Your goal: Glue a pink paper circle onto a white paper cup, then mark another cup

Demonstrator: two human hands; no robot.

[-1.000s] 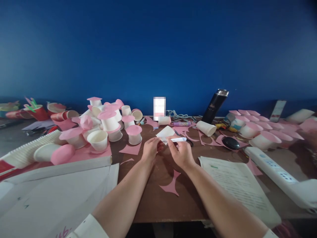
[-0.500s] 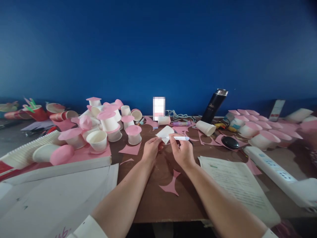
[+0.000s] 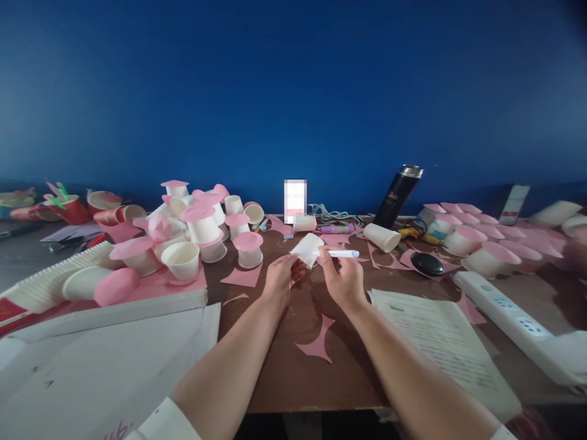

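Note:
My left hand (image 3: 284, 275) is closed, its thumb and fingers pinching the lower edge of a small white paper cup (image 3: 308, 246). The cup is tilted, and the hand hides part of it. Close on the right, my right hand (image 3: 343, 274) grips a white pen (image 3: 343, 253) between thumb and fingers. The pen lies nearly level, its left end close to the cup's side; I cannot tell whether they touch. A pink paper offcut (image 3: 318, 341) lies on the brown table (image 3: 275, 379) between my forearms.
Several white cups with pink paper discs (image 3: 199, 223) crowd the left, beside a stack of nested cups (image 3: 68, 269). At right are a printed sheet (image 3: 431, 342), a power strip (image 3: 504, 305), a mouse (image 3: 426, 263) and more disc-topped cups (image 3: 490, 260). A black flask (image 3: 398, 198) leans against the wall.
My right hand and the pen have shifted slightly right, away from the cup. The cup has turned a little in my left hand, which stays almost in place.

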